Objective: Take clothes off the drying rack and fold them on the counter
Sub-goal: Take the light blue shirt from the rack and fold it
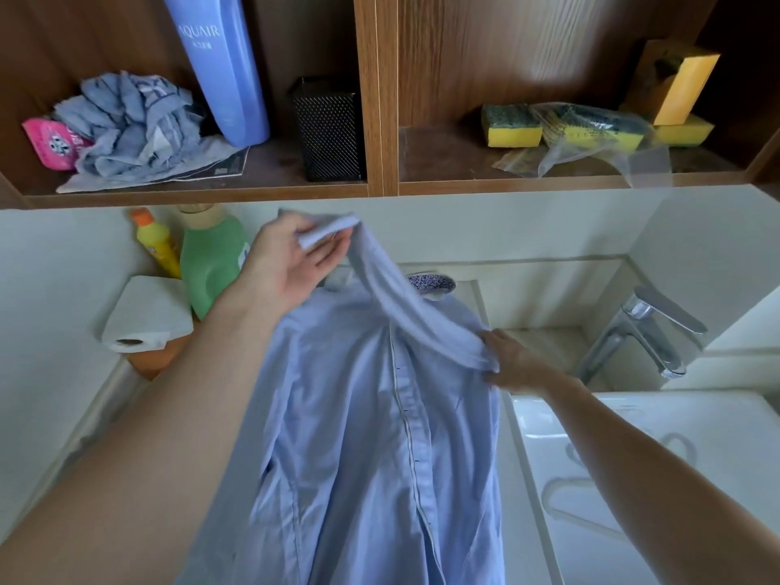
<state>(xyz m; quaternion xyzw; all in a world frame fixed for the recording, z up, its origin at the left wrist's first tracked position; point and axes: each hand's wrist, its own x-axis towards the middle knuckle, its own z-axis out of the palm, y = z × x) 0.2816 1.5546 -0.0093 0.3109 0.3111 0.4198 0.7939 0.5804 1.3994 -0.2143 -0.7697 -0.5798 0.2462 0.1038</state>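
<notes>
One sleeve (396,304) spans left grip (291,263) and right grip (513,367), each pinching an end.

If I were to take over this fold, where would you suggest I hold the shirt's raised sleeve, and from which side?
Pinch the cuff at the free end of the sleeve, coming from the left as the left hand does: it is lifted clear of the shirt. Steady the shoulder end from the right, where the right hand grips.
</notes>
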